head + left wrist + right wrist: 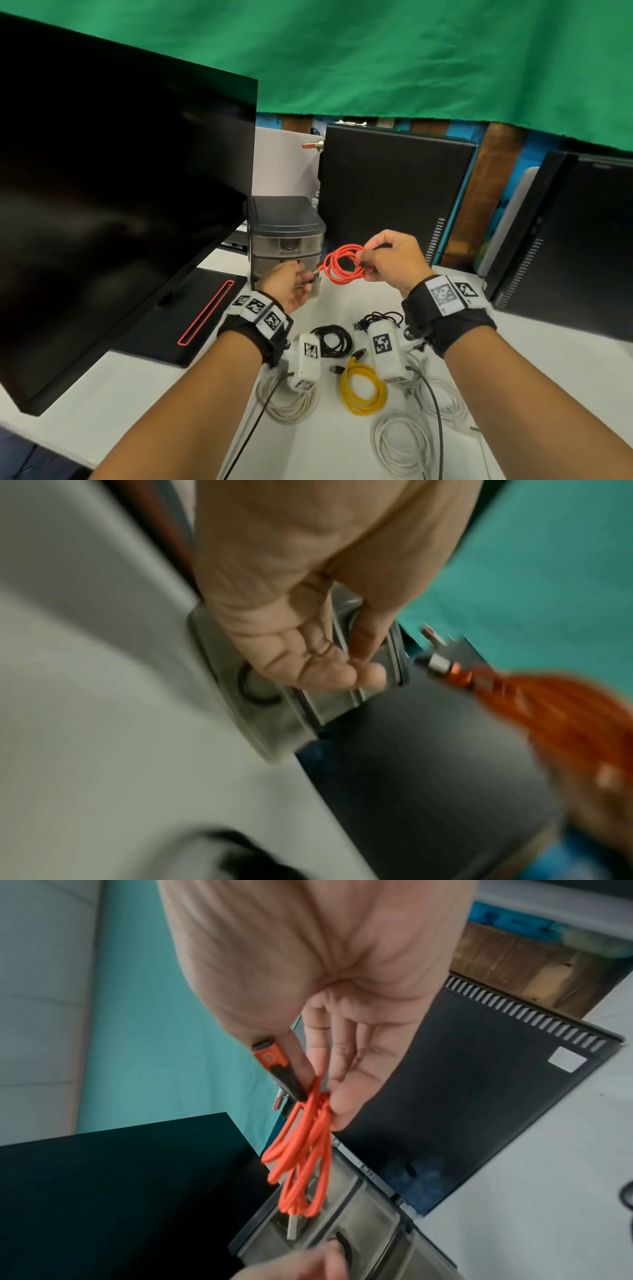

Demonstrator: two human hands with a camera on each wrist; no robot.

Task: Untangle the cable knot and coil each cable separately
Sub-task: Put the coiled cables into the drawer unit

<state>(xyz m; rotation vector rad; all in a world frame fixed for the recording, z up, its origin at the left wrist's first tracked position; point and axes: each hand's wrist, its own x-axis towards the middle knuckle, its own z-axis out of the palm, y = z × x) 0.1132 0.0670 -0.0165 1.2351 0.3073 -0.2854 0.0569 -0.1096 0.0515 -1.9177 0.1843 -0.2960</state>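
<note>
Above the table (565, 359), orange cable (342, 263) coil in right-hand (394, 260) grip; left hand (291, 286) slack.

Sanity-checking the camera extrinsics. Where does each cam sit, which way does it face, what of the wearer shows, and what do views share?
Head: on the head, facing forward and down at the desk; both forearms, left hand, right hand.
Left wrist: along the left hand, fingers relaxed, toward the grey drawer unit; blurred.
Right wrist: along the right hand pinching the red cable coil.
Shared: coil and drawer unit appear in all three.
</note>
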